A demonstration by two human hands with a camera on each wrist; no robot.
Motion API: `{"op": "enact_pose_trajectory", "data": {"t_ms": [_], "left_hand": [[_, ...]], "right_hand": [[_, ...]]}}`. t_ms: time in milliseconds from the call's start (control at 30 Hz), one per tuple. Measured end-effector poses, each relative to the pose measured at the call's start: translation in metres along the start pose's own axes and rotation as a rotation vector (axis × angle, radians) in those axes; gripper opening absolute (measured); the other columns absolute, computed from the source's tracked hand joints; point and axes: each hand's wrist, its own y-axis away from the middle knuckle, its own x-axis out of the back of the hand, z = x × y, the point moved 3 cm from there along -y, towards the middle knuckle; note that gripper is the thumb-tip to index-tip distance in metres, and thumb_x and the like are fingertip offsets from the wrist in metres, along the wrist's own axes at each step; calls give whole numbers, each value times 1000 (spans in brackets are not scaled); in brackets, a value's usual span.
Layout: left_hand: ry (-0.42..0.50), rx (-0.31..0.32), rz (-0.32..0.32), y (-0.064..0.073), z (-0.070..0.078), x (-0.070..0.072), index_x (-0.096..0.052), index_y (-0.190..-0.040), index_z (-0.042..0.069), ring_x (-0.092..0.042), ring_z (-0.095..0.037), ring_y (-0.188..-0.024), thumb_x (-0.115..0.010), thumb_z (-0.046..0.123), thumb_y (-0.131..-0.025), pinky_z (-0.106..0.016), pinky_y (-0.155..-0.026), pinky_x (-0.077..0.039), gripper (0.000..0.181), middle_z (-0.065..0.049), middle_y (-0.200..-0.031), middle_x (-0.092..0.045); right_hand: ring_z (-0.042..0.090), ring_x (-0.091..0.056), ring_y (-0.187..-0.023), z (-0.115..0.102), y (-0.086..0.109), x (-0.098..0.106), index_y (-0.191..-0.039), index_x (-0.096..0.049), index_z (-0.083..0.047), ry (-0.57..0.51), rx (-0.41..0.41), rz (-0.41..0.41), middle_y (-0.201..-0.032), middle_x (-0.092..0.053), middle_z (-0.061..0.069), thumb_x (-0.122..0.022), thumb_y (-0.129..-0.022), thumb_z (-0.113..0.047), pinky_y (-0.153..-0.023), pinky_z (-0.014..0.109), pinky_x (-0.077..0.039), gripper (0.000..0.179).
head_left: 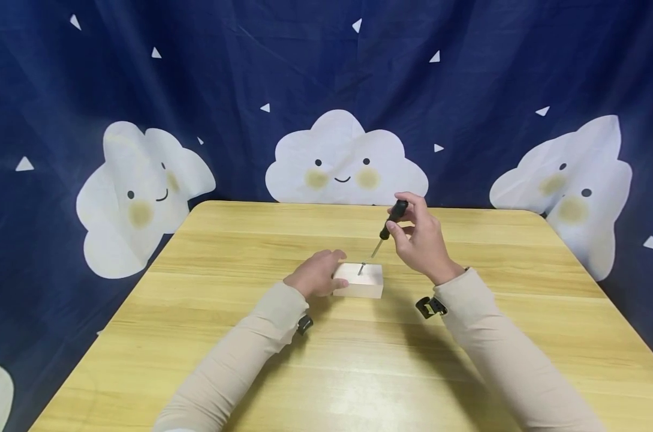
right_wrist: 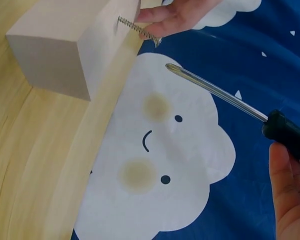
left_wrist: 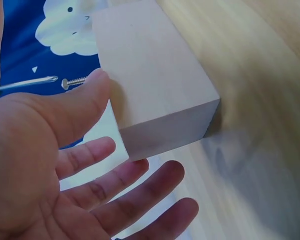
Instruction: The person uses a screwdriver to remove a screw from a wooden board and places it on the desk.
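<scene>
A pale wooden block [head_left: 358, 290] sits on the table with a screw [head_left: 361, 269] standing tilted in its top. My left hand [head_left: 316, 275] holds the block's left end, the thumb [left_wrist: 92, 97] at its near edge and the fingers toward the far side. In my right hand [head_left: 424, 240] is a black-handled screwdriver [head_left: 395, 217], gripped by the handle and slanting down to the left. Its cross-shaped tip [right_wrist: 173, 68] points toward the screw head [right_wrist: 157, 42], with a gap between them. The screw's thread [right_wrist: 132, 25] shows above the wood.
The wood-grain table [head_left: 240, 348] reaches back to a dark blue curtain [head_left: 229, 72] with white smiling clouds [head_left: 342, 141]. Each wrist wears a black strap device, the right one [head_left: 431, 307] hanging just above the table.
</scene>
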Motion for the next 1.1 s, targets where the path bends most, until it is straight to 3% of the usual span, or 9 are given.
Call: {"op": "enact_pose_trajectory", "data": {"t_ms": [200, 433, 600, 833, 1100], "left_hand": [[9, -1, 12, -1, 3, 6, -47, -140, 8, -47, -27, -126, -70, 30, -91, -38, -107, -36, 59, -13, -135, -52], [32, -87, 76, -4, 11, 12, -54, -133, 6, -57, -26, -116, -67, 22, -94, -36, -99, -44, 45, -13, -127, -60], [56, -138, 83, -7, 18, 10, -58, -130, 5, -60, -25, -110, -64, 17, -95, -33, -95, -47, 37, -12, -121, -64], [22, -228, 110, -12, 26, 5, -63, -124, 6, -64, -18, -92, -63, 9, -95, -27, -81, -51, 29, -8, -109, -68], [6, -261, 138, -17, 31, 1, -68, -116, 7, -65, -17, -94, -65, 4, -91, -25, -82, -51, 25, -5, -102, -70]], "right_hand": [[35, -67, -88, 2, 2, 6, -129, -42, 3, 14, -10, 7, -100, -63, 25, -64, -84, 17, -67, 36, -58, 52], [36, -67, -87, 5, 7, 13, -129, -43, 2, 42, -34, 17, -102, -63, 24, -63, -84, 16, -68, 41, -57, 51], [35, -67, -86, 9, 12, 14, -128, -45, 1, 44, -57, 28, -102, -64, 23, -64, -83, 16, -66, 42, -57, 51], [35, -67, -85, 14, 17, 14, -128, -46, 2, 35, -96, 40, -101, -65, 23, -66, -83, 15, -66, 42, -57, 51], [34, -67, -84, 19, 22, 13, -127, -46, 3, 62, -105, 38, -101, -65, 22, -68, -82, 14, -66, 40, -57, 52]]}}
